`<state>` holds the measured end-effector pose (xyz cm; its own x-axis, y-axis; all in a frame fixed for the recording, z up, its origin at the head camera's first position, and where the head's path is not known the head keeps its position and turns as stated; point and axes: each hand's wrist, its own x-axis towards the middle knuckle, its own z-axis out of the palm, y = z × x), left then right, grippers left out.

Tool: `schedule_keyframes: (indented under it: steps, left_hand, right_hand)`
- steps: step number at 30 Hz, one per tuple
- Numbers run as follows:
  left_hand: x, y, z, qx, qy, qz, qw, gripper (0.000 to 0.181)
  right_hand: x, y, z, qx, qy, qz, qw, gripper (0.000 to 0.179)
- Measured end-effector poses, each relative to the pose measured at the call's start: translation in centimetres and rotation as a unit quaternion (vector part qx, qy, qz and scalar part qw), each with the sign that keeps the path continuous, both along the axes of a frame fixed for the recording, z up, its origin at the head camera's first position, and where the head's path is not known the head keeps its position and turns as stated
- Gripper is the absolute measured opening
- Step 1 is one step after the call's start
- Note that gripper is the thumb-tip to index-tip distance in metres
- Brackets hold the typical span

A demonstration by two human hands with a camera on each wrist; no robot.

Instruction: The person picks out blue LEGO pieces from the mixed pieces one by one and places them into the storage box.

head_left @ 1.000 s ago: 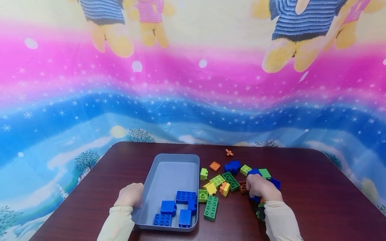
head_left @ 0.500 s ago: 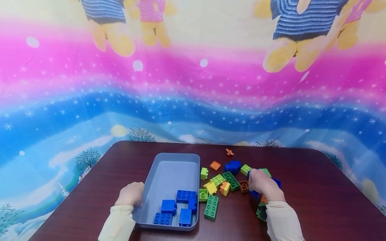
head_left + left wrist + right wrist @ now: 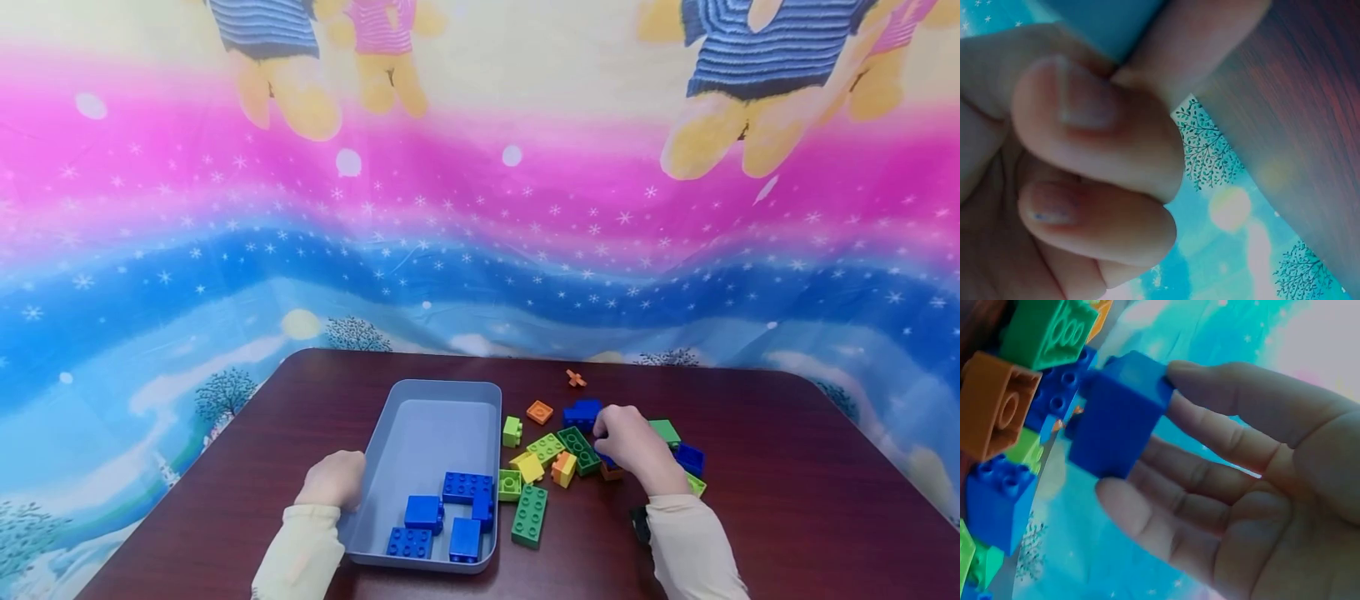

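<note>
My left hand (image 3: 333, 479) grips the left rim of a grey-blue tray (image 3: 431, 433); in the left wrist view the tray's edge (image 3: 1113, 25) is pinched between its curled fingers. Several blue building bricks (image 3: 467, 486) lie in the near half of the tray. My right hand (image 3: 637, 446) is over the pile to the right, holding a blue building brick (image 3: 1119, 419) between thumb and fingers. In the head view the hand hides most of that brick.
Loose bricks spread right of the tray: a long green one (image 3: 530, 515), a dark green one (image 3: 577, 450), a yellow one (image 3: 531, 468), a blue one (image 3: 581, 414) and an orange plate (image 3: 539, 412). A patterned cloth (image 3: 480, 208) hangs behind the table.
My right hand has shifted left and up from the right part of the pile, with a blue brick in its fingers. My left hand stays at the tray rim.
</note>
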<state>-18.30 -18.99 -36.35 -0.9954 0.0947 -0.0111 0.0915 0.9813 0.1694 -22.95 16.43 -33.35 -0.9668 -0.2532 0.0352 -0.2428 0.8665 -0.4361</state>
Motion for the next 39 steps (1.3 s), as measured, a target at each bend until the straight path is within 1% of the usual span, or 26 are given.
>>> schedule_keyframes:
  steps: [2,4,8,16,19,24,29,34,39]
  left_hand:
    - [0.0,0.0,0.0,0.01,-0.003,0.002,0.9999,0.023]
    - [-0.1,-0.1,0.0,0.018,-0.004,0.002,0.9998,0.024]
    - [-0.1,0.0,0.0,0.021,0.003,-0.002,0.9998,0.025]
    - [0.0,0.2,0.1,0.011,0.002,-0.003,0.9999,0.024]
    - [-0.1,0.2,0.2,0.013,0.0,-0.002,0.9999,0.024]
    - [-0.1,0.1,0.1,0.015,-0.001,0.001,0.9999,0.023]
    - [-0.1,-0.1,-0.1,0.011,-0.002,0.002,0.9999,0.023]
    - [-0.2,-0.1,-0.2,0.006,0.003,-0.001,1.0,0.024]
    - [-0.2,-0.2,-0.1,0.0,0.007,-0.001,1.0,0.023]
  right_hand:
    - [-0.2,-0.7,0.0,-0.001,0.004,0.001,1.0,0.014]
    - [-0.4,-1.4,-0.2,-0.003,0.007,0.001,1.0,0.016]
    - [-0.6,-2.8,-0.6,-0.002,0.03,0.007,0.9995,0.017]
    - [-0.6,-5.9,-0.9,0.006,0.092,0.05,0.9945,0.012]
    - [-0.4,-7.4,-1.1,0.013,0.133,0.081,0.9877,0.011]
    - [0.0,-9.9,-1.8,0.032,0.198,0.145,0.969,0.009]
    - [0.2,-11.6,-2.2,0.047,0.214,0.184,0.9584,0.009]
    - [0.2,-12.4,-2.7,0.058,0.221,0.194,0.9542,0.01]
    - [0.1,-12.9,-3.2,0.072,0.244,0.211,0.9438,0.01]
